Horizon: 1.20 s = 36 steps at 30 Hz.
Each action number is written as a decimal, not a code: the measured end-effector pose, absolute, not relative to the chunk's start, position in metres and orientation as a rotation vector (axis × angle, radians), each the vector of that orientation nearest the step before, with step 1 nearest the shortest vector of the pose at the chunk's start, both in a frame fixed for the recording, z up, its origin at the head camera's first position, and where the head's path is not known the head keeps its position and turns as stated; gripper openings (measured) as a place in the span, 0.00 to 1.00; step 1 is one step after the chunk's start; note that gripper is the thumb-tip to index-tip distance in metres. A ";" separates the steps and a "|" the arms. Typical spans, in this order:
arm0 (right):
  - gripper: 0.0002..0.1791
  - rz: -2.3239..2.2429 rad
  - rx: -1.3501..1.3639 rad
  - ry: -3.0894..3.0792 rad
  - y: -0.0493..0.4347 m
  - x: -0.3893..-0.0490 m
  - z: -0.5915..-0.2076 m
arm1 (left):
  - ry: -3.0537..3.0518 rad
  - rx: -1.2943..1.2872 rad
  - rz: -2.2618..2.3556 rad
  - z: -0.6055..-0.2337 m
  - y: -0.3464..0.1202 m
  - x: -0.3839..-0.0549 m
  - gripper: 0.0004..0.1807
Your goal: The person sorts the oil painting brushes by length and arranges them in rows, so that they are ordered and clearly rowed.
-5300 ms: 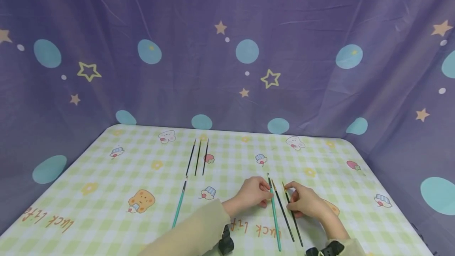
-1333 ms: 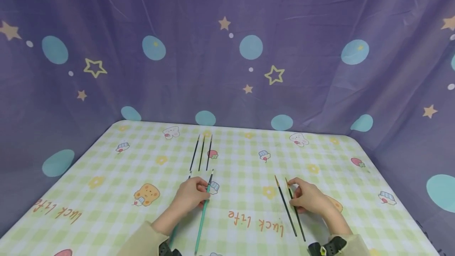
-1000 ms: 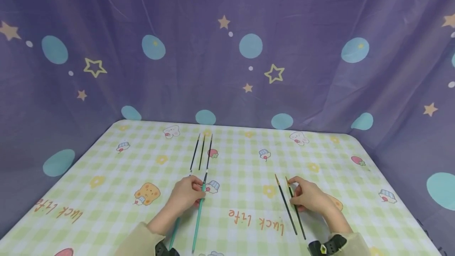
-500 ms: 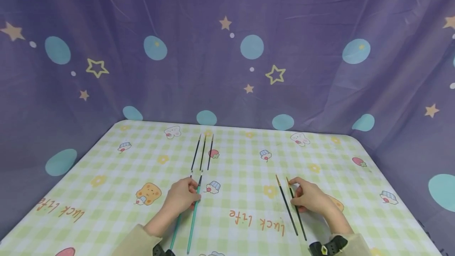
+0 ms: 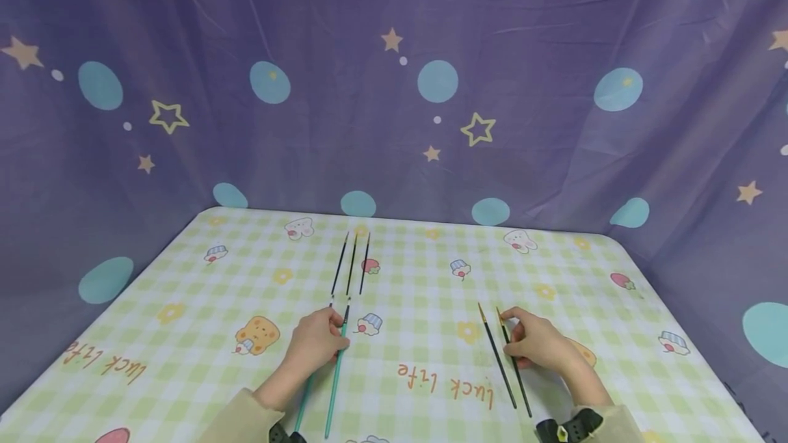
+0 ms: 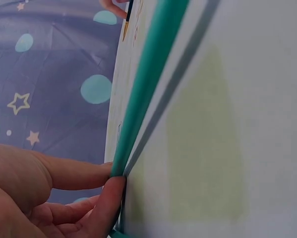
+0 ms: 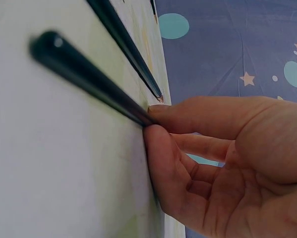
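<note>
In the head view my left hand (image 5: 315,340) pinches a teal-handled paintbrush (image 5: 334,392) below its dark ferrule, bristles pointing away from me. The left wrist view shows thumb and finger on the teal handle (image 6: 147,74), which lies close over the cloth. A second teal paintbrush (image 5: 304,405) lies just left of it, partly covered by that hand. On the right side, my right hand (image 5: 538,342) pinches a dark-handled paintbrush (image 5: 519,385) near its golden bristle end. Another dark paintbrush (image 5: 497,357) lies beside it, apart from the fingers.
Three thin dark paintbrushes (image 5: 351,265) lie side by side farther back, beyond the teal pair. A green-checked cloth (image 5: 418,320) with printed cartoons covers the table. Behind the table hangs a purple curtain (image 5: 332,142) with stars and dots.
Over the five seconds, my left hand has carried the teal paintbrush from beside the dark pair leftward to the other teal one. My right hand has kept its place. The last half second looks still.
</note>
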State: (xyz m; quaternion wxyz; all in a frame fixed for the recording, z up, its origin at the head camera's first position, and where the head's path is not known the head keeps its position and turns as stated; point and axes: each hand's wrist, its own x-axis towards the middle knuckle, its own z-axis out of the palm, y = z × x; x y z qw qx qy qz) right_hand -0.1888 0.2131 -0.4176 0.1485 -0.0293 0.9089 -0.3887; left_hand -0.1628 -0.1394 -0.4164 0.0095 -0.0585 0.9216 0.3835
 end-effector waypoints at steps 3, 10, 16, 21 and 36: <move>0.28 -1.110 -0.073 2.628 0.213 -0.190 -0.419 | 2.907 -0.168 1.152 -0.415 -0.138 -0.163 0.12; 0.28 -1.101 -0.059 2.641 0.212 -0.190 -0.419 | 2.945 -0.145 1.088 -0.412 -0.136 -0.161 0.12; 0.28 -1.101 -0.073 2.640 0.211 -0.189 -0.418 | 2.992 -0.108 1.016 -0.412 -0.136 -0.162 0.12; 0.28 -1.094 -0.071 2.641 0.211 -0.189 -0.418 | 3.004 -0.103 1.016 -0.412 -0.136 -0.162 0.11; 0.28 -1.070 -0.121 2.640 0.212 -0.188 -0.417 | 3.039 -0.096 0.959 -0.413 -0.136 -0.160 0.10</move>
